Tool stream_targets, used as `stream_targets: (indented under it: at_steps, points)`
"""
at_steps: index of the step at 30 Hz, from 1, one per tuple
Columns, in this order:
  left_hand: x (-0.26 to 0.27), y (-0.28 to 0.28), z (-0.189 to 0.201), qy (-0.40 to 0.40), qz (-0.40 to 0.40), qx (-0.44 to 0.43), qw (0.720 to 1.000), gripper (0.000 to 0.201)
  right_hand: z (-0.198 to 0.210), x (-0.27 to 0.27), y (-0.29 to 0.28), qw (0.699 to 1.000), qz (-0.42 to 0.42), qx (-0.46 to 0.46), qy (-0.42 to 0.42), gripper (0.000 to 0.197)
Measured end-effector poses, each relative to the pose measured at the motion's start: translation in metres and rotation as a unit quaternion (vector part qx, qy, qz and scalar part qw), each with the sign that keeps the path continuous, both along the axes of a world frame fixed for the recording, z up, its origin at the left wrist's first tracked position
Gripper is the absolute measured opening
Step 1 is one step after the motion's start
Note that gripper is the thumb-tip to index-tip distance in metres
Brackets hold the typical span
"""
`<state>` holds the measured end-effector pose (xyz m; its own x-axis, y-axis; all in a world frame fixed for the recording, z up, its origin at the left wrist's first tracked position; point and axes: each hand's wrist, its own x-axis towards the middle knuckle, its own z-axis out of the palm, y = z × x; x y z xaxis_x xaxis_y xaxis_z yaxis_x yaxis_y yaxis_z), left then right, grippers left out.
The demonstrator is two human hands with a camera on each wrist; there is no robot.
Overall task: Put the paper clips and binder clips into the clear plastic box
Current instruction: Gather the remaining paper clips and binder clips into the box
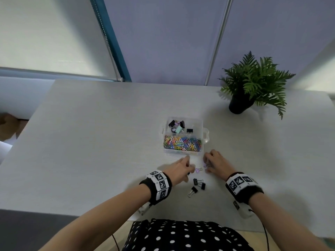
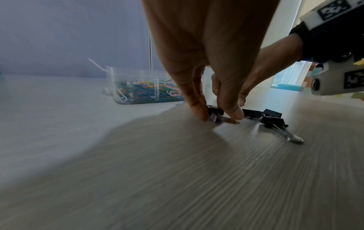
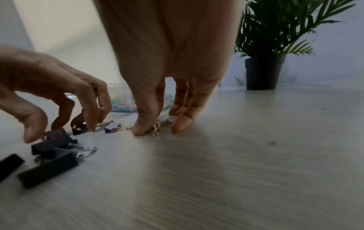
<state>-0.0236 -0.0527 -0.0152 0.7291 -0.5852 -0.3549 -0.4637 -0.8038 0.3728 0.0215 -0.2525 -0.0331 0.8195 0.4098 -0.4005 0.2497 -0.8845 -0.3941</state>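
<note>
Head view: both hands are lowered onto binder clips just before the clear plastic box [image 1: 183, 135].
A purple clip [image 2: 215, 119] is pinched by the left hand [image 1: 178, 169]; the right hand [image 1: 216, 163] seems closed on a blurred lilac clip [image 3: 157, 126]; black clips [image 1: 198, 184] lie nearer.

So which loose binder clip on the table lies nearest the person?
The black binder clip with its silver handles pointing toward the person; the other black clips and the purple clip lie farther away.

No readable words or numbers, only black-and-white square code markers on my wristbands [image 1: 160, 185], near the clear plastic box [image 1: 183, 136]
</note>
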Motion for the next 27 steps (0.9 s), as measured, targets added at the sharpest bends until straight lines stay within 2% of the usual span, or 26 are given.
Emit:
stream_targets:
  at_steps: [3,5,13,18,23,27]
  points:
    - [-0.004,0.004,0.0,-0.005,0.006,0.004,1.0,0.016,-0.001,-0.004,-0.004,1.0,-0.007,0.019,0.006,0.031]
    - [-0.005,0.006,-0.001,-0.002,0.013,0.012,1.0,0.012,-0.003,-0.007,-0.006,0.999,-0.02,0.037,0.006,0.03]
    - [-0.006,0.007,0.0,0.025,0.036,0.031,0.999,0.026,-0.002,-0.014,-0.001,0.999,-0.032,0.032,-0.005,0.017]
    - [-0.005,0.004,0.001,0.034,0.049,0.071,0.996,0.05,0.002,-0.018,0.009,0.998,0.002,-0.053,-0.021,0.015]
    - [-0.008,0.004,-0.005,0.029,0.076,0.085,0.993,0.058,0.002,-0.025,0.015,0.992,0.037,-0.11,-0.051,0.024]
    - [-0.007,0.004,-0.011,0.03,0.098,0.081,0.991,0.057,0.0,-0.021,0.012,0.995,0.027,-0.085,-0.037,0.022]
